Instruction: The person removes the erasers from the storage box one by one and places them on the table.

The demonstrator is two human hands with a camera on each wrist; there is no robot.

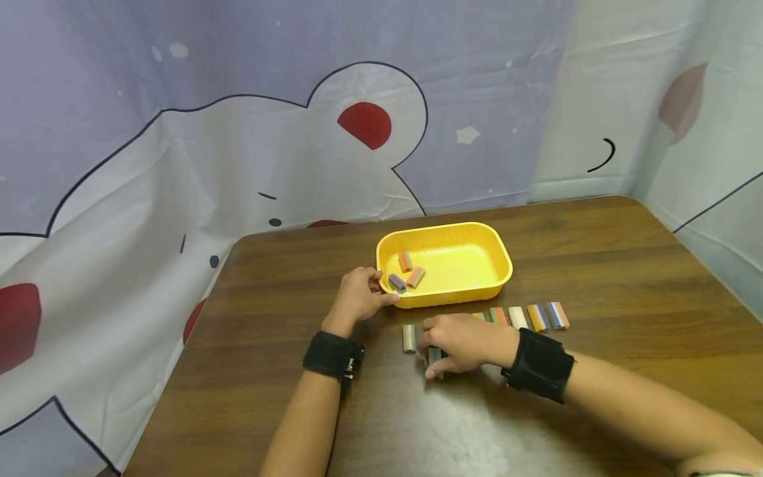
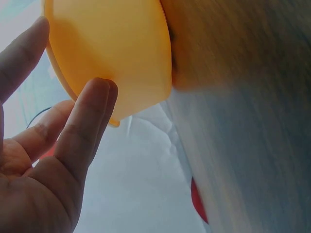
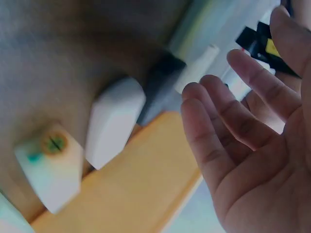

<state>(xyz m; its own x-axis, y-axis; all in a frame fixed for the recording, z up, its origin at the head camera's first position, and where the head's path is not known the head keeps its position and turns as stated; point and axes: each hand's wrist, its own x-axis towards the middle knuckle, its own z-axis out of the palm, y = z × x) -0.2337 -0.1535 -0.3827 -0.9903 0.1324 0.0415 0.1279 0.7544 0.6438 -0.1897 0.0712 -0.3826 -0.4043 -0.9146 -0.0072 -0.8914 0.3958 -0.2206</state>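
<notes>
At the yellow tray, my left hand touches the left end, thumb by the front rim and fingers along the side. The left wrist view shows its fingers fairly straight against the outer wall. My right hand is over the table in front of the tray, its thumb and fingers around a small dark block. In the right wrist view its fingers are extended and apart from the blocks seen there. A pale greyish block lies just left of this hand.
Small striped blocks lie in a row right of the hand, among them an orange-green block, a cream block and a blue-white-orange block. Inside the tray are an orange block and a purple block. A printed curtain hangs behind the table.
</notes>
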